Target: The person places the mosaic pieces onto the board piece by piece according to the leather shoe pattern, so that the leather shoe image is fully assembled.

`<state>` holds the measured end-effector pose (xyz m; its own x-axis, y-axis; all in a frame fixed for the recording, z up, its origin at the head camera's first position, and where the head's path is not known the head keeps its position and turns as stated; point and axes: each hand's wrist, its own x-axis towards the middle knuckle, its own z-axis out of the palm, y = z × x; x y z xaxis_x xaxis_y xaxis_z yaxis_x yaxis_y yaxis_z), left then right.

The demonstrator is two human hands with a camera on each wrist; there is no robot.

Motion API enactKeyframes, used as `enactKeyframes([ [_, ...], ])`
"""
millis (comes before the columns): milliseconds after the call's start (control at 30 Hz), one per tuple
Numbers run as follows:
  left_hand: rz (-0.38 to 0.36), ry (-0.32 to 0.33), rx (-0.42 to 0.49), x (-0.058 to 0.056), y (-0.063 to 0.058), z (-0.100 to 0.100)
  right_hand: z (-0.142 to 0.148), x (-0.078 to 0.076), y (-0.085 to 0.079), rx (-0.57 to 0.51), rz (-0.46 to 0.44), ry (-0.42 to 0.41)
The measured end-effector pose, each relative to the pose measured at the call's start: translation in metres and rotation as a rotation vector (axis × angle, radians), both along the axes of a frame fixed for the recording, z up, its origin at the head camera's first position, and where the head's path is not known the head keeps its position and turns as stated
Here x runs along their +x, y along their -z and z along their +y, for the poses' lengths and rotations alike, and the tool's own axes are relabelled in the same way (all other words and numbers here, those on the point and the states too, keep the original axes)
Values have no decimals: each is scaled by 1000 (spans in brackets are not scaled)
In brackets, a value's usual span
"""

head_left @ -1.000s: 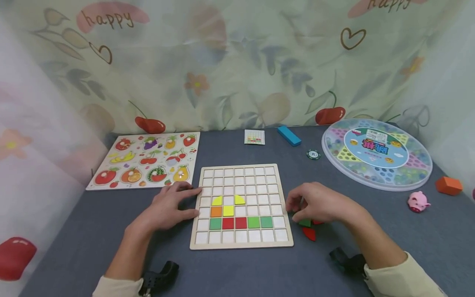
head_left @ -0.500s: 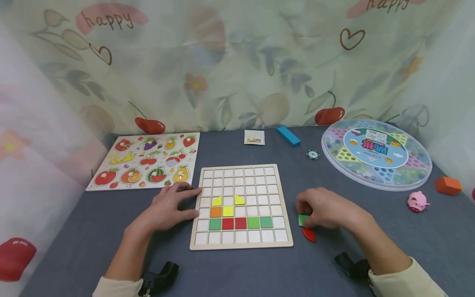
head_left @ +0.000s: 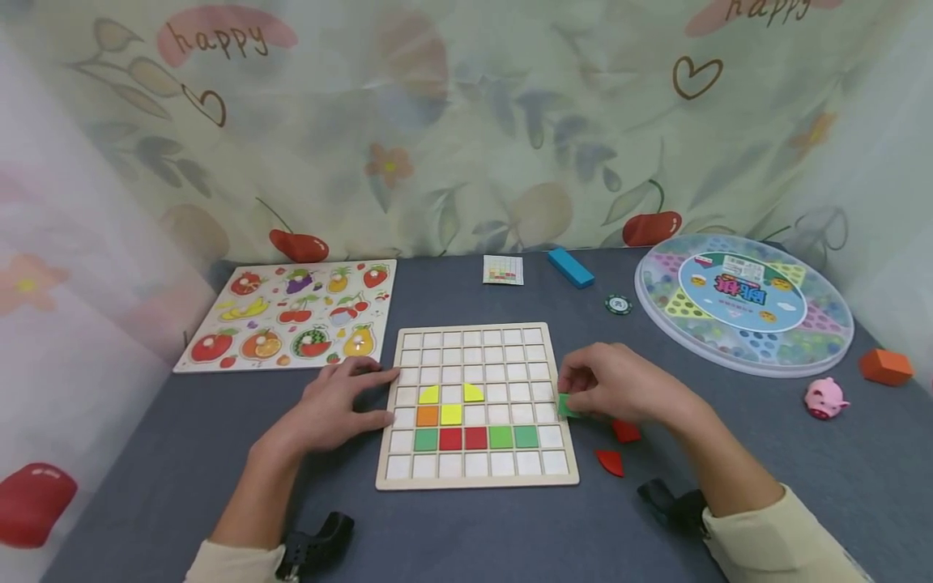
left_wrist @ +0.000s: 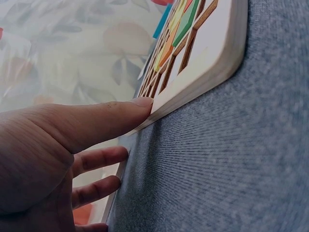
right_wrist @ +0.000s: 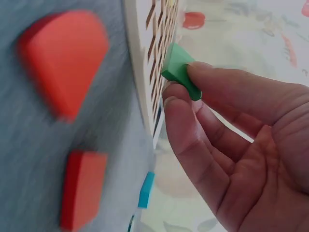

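Note:
A wooden grid board (head_left: pixel 477 479) lies on the table, with yellow, orange, red and green tiles set in some of its cells. My left hand (head_left: pixel 331 409) rests at the board's left edge, thumb and fingertips against the frame; in the left wrist view the thumb (left_wrist: pixel 111 121) presses the rim and the other fingers are spread. My right hand (head_left: pixel 619 385) pinches a green tile (right_wrist: pixel 181 70) between thumb and fingers, right at the board's right edge. Two loose red pieces lie below that hand: a quarter-round piece (head_left: pixel 611 463) and a squarish one (head_left: pixel 627 431).
A fruit puzzle board (head_left: pixel 291 316) lies at the left back. Behind the grid board are a small pattern card (head_left: pixel 503 270), a blue block (head_left: pixel 571 268) and a poker chip (head_left: pixel 619 304). To the right are a round game board (head_left: pixel 743 304), a pig figure (head_left: pixel 825 398) and an orange block (head_left: pixel 885 367).
My right hand has picked up the green tile from beside the red pieces and carried it left to the board's edge. The left hand has stayed on the board's left edge.

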<state>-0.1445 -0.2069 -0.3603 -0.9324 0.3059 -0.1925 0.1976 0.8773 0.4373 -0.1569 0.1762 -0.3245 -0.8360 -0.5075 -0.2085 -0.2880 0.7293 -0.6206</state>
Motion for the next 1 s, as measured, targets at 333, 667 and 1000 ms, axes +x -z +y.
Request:
enactKeyframes([
  [333, -3, -8, 2, -2, 3, -1, -40, -18, 3, -116, -91, -40],
  [667, -1, -14, 1, -1, 4, 0, -86, -30, 9, -89, -91, -156],
  [1000, -2, -18, 0, -1, 3, -2, -112, -23, 9, 32, -72, -129],
])
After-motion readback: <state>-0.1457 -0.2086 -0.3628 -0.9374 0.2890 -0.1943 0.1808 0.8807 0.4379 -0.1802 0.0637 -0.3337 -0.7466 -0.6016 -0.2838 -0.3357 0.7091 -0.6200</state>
